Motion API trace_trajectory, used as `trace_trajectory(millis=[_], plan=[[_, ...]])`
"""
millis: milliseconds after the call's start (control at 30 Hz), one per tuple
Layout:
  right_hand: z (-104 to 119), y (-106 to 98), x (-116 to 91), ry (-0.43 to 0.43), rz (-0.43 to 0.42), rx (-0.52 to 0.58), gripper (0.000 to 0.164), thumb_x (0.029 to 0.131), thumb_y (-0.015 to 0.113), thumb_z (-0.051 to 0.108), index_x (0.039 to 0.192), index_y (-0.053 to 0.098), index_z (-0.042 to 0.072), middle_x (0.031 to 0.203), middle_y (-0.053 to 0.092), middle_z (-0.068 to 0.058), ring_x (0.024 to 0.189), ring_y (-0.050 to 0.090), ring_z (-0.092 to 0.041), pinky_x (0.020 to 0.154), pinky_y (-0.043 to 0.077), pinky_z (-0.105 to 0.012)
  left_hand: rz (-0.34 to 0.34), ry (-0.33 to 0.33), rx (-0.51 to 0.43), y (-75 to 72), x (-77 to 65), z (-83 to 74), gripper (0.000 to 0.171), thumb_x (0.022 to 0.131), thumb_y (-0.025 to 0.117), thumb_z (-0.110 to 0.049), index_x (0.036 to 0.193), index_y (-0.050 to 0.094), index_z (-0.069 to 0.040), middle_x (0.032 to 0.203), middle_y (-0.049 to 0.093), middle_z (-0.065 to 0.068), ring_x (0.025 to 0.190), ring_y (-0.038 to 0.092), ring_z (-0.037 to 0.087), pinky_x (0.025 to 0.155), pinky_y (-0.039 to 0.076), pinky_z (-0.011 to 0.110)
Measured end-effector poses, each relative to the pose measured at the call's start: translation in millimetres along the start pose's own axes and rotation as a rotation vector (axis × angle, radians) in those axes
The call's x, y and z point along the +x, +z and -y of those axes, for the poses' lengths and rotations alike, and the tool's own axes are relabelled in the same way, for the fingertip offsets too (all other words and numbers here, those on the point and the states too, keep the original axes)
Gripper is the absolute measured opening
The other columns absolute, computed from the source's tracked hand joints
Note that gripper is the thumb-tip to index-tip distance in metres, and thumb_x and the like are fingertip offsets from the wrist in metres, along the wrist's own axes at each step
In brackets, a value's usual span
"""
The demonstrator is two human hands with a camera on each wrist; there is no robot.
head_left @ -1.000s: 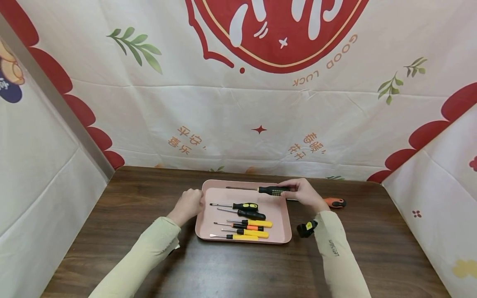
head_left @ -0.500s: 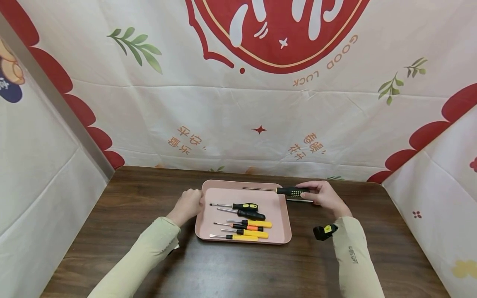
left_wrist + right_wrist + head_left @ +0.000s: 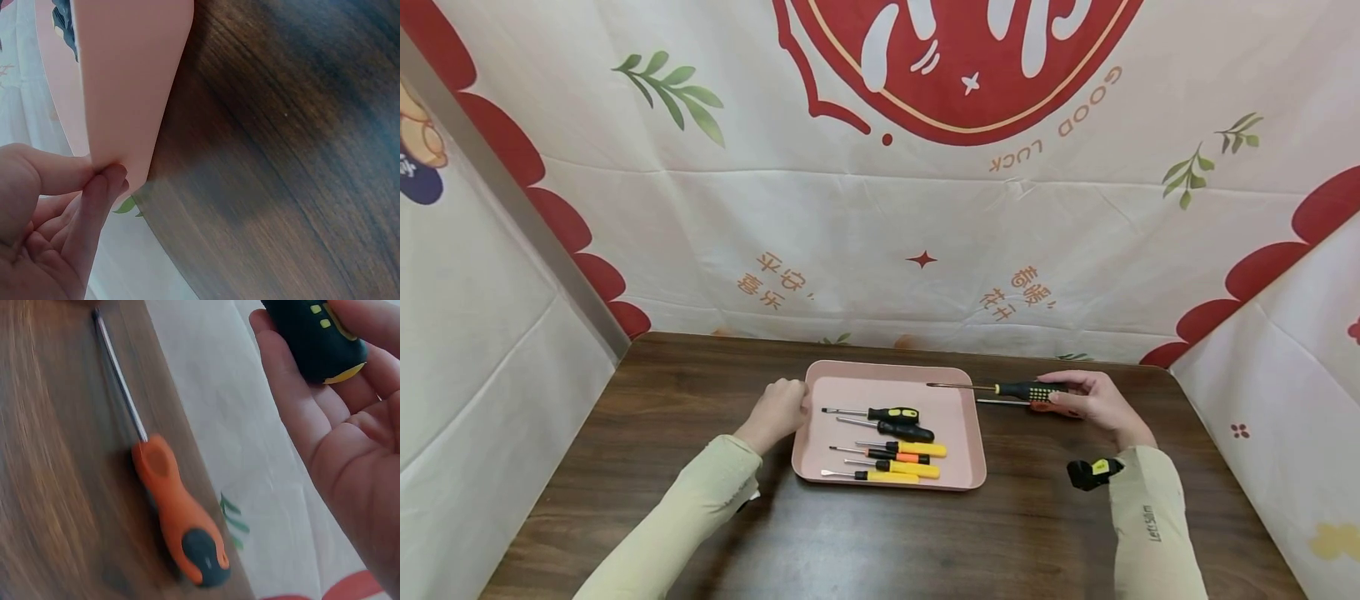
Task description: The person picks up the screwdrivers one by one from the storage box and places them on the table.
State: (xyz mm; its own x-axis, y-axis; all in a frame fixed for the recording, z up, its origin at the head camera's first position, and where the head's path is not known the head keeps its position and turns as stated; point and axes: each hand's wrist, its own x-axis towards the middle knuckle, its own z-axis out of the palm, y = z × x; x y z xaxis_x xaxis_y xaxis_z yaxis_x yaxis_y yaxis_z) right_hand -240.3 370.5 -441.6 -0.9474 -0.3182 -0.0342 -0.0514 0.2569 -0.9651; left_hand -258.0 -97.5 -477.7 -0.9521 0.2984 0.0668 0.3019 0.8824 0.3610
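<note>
My left hand (image 3: 780,408) pinches the left rim of a pink tray (image 3: 805,467), thumb inside and fingers outside, as the left wrist view (image 3: 56,212) also shows. Between thumb and fingers, my right hand (image 3: 1093,402) holds a black screwdriver with yellow dots (image 3: 1026,390). Its shaft points left, the tip over the tray's right part. In the right wrist view the handle end (image 3: 325,347) lies in the fingers. Below it, an orange-handled screwdriver (image 3: 181,506) rests on the table; in the head view the hand partly covers it.
Several screwdrivers lie in the tray: two black-handled ones, among them a yellow-spotted one (image 3: 893,415), then yellow ones (image 3: 910,471) and a black-orange one (image 3: 910,457). The brown table (image 3: 925,550) meets a printed cloth backdrop (image 3: 865,217) behind.
My right hand has moved to the right with the black screwdriver, drawing its handle out past the tray's right rim. The left hand stays on the tray, which has not visibly moved.
</note>
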Motion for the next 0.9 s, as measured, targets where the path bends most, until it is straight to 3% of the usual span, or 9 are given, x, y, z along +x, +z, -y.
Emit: trace_trajectory(millis=[233,333,433,600,900], plan=[[-10.9,-20.6,-17.7,0.078,-0.024,0.058,0.028,0.087,0.055,0.005,0.114,0.062,0.005,0.103,0.061,0.012,0.088,0.06,-0.006,0.073,0.05,-0.023,0.014,-0.008,0.005,-1.2,0.4,-0.8,0.021,0.069,0.061,0.004,0.057,0.05,-0.008,0.053,0.05,0.004,0.05,0.043,0.017,0.047,0.038,0.031],[-14.7,-27.7,-25.2,0.111,-0.043,0.117,0.026,0.088,0.054,0.004,0.112,0.064,0.008,0.1,0.062,0.01,0.084,0.058,-0.006,0.072,0.05,-0.022,0.017,-0.008,0.004,-1.7,0.3,-1.1,0.021,0.069,0.061,0.005,0.057,0.05,-0.008,0.052,0.048,0.003,0.05,0.041,0.017,0.046,0.037,0.03],[-17.6,-33.7,-31.0,0.115,-0.042,0.164,0.027,0.088,0.052,0.002,0.11,0.065,0.009,0.099,0.062,0.009,0.082,0.057,-0.006,0.071,0.05,-0.021,0.02,-0.007,0.003,-2.0,0.8,-0.9,0.022,0.069,0.061,0.005,0.056,0.05,-0.008,0.052,0.048,0.003,0.05,0.041,0.017,0.046,0.036,0.029],[-20.6,-43.1,-38.1,0.137,-0.048,0.14,0.027,0.088,0.052,0.002,0.11,0.065,0.01,0.098,0.063,0.01,0.081,0.058,-0.007,0.071,0.05,-0.022,0.022,-0.007,-0.002,-1.1,0.7,-1.0,0.02,0.07,0.06,0.005,0.058,0.051,-0.008,0.052,0.048,0.002,0.05,0.041,0.016,0.046,0.036,0.028],[-27.1,-55.0,-38.8,0.124,0.001,0.191,0.031,0.088,0.048,-0.004,0.108,0.067,0.011,0.099,0.064,0.009,0.082,0.061,-0.007,0.072,0.05,-0.021,0.009,-0.002,-0.008,-1.3,-0.3,-1.2,0.026,0.069,0.058,0.007,0.053,0.044,-0.009,0.049,0.039,-0.001,0.049,0.034,0.014,0.045,0.031,0.026]])
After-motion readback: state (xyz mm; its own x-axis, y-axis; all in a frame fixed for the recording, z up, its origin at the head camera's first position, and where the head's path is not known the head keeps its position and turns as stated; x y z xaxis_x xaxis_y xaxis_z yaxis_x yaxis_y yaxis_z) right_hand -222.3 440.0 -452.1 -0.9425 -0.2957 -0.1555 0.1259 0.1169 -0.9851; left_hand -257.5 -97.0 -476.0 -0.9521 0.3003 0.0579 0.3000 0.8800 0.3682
